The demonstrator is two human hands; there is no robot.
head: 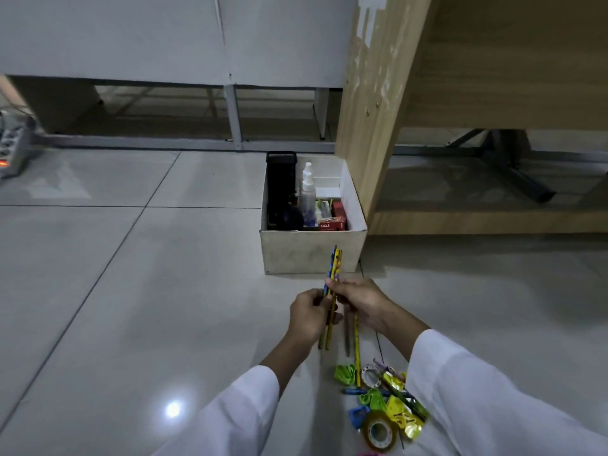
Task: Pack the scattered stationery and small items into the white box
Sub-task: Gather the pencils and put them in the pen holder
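The white box (312,253) stands open on the tiled floor beside a wooden desk leg. Inside it are a black mesh holder (280,185), a clear spray bottle (307,195) and small red boxes (333,222). Just in front of the box, my left hand (307,315) and my right hand (363,302) together hold a bunch of yellow and blue pencils (335,264), tips pointing toward the box. One yellow pencil (357,353) lies on the floor below my right hand. A heap of small items sits near my right sleeve: green and yellow balloons (396,409) and a tape roll (379,432).
A wooden desk panel (378,103) rises right of the box, with a chair base (513,169) behind it. A power strip (13,149) lies at the far left. A grey partition on metal legs (235,116) runs along the back.
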